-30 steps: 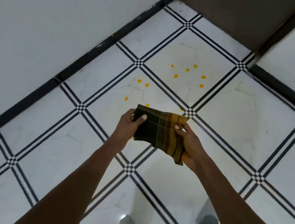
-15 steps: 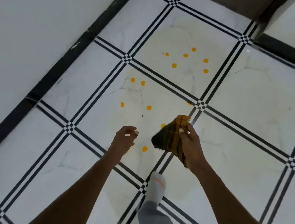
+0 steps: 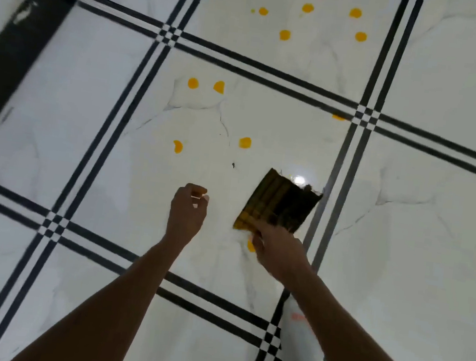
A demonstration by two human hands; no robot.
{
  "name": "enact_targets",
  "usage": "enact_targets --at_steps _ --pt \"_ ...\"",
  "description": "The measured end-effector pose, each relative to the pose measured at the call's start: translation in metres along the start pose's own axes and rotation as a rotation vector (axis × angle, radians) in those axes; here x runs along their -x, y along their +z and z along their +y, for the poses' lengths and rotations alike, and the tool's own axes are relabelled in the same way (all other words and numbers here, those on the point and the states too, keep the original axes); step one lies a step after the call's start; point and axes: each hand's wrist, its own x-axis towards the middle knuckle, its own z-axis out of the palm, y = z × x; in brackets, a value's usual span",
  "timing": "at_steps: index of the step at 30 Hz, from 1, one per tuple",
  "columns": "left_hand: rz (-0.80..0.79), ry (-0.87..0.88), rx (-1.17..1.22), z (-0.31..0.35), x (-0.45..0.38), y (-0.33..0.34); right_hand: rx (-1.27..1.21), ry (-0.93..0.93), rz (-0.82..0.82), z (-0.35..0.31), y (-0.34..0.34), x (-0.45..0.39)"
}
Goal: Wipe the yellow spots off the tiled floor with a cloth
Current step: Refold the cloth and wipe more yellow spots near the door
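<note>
A folded dark green and yellow checked cloth [image 3: 277,207] lies low over the white tiled floor [image 3: 115,141], near the tile's right black joint. My right hand [image 3: 277,252] grips its near edge. A yellow spot [image 3: 251,245] shows just beside that hand. My left hand [image 3: 187,214] hovers to the left of the cloth with its fingers loosely curled, holding nothing. Several yellow spots dot the same tile further away, such as one spot [image 3: 245,142] and a pair [image 3: 193,83]. More yellow spots [image 3: 284,35] sit on the tile beyond.
A black skirting strip [image 3: 14,42] and white wall run along the upper left. Black double lines [image 3: 349,164] divide the tiles. My foot in a white sock [image 3: 299,341] stands on the joint under my right forearm.
The view has dropped much closer to the floor. My right hand has carried the cloth down towards the tile and it now spreads flatter. My left hand stays off the cloth.
</note>
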Motion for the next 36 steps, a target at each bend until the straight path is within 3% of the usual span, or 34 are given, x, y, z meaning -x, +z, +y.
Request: enact_targets --at_steps 2,4,9,13,19,23,32,36 --pt "0.028 0.120 -0.096 -0.022 -0.016 0.006 0.050 0.048 0.074 0.004 0.022 -0.006" --pt "0.058 0.256 -0.200 -0.041 -0.034 0.014 0.033 0.088 0.251 0.013 0.033 -0.022" --pt "0.224 0.448 -0.408 -0.050 -0.049 0.024 -0.014 0.176 0.524 0.038 0.020 -0.059" --pt "0.414 0.487 -0.595 -0.061 -0.053 0.043 -0.256 0.246 0.555 0.044 0.024 -0.068" --pt "0.430 0.512 -0.601 -0.064 -0.055 0.042 -0.610 0.247 0.564 0.065 0.016 -0.067" --pt "0.408 0.531 -0.596 -0.068 -0.057 0.042 -1.005 0.276 0.501 0.086 0.000 -0.048" --pt "0.430 0.498 -0.629 -0.069 -0.058 0.045 -0.711 0.406 0.578 0.088 0.004 -0.039" --pt "0.284 0.552 -0.449 -0.046 -0.049 0.049 -0.629 0.400 0.588 0.074 0.005 -0.051"
